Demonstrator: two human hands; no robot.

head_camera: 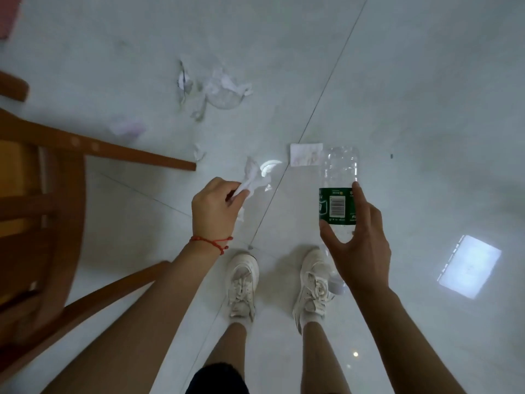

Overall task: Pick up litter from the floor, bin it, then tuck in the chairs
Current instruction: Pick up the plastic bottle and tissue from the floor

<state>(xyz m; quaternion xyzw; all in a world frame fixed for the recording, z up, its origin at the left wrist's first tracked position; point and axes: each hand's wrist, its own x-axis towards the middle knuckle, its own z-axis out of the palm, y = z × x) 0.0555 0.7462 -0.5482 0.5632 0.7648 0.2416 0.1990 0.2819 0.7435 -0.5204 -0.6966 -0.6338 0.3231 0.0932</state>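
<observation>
Floor pale grey-white tile with dark grout lines; chair at left was reddish-brown wood; bottle was clear with dark green label bearing a white barcode patch; tissue, far scraps and sneakers were white; wrist cord was red.

We seem to be indoors in a dining or common room, perhaps a home or canteen, though the downward view shows little. A glossy pale tiled floor reflects a window, and a wooden chair stands at the left.
</observation>
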